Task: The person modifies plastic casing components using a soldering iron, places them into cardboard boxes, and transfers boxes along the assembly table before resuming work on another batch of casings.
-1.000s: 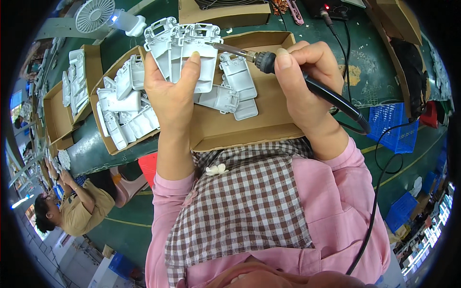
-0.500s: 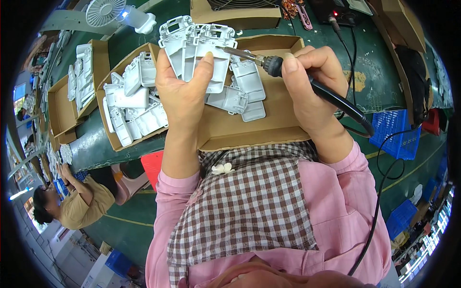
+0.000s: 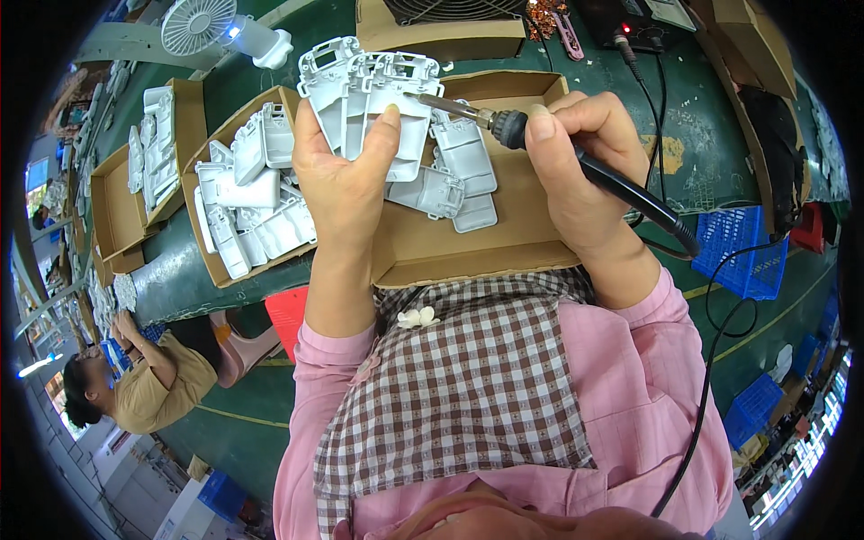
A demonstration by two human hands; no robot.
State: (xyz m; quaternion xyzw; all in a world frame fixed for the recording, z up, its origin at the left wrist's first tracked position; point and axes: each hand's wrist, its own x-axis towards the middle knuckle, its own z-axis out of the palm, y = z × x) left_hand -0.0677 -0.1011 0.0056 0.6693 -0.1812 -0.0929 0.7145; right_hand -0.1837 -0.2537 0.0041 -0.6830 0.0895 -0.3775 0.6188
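My left hand (image 3: 346,171) is closed round several light grey plastic housings (image 3: 396,135), fanned out with their ribbed inner sides up. The thumb presses on the front one. In my right hand (image 3: 589,166) is a soldering iron (image 3: 621,184) with a black handle, held like a pen. Its metal tip points left and meets, or nearly meets, the front housing near its upper right part; actual contact is hard to make out. Below the hands lies an open cardboard tray (image 3: 517,229) with more grey plastic parts (image 3: 468,162) in it.
A second cardboard box (image 3: 216,265) heaped with grey parts stands to the left, with another box (image 3: 117,216) beyond. A small white fan (image 3: 200,25) is at the far left. The iron's cord runs down by a blue crate (image 3: 742,252). Another person (image 3: 148,378) sits at left.
The housings and both hands have shifted very slightly nearer to me. The iron's tip stays by the front housing, and both grips are the same.
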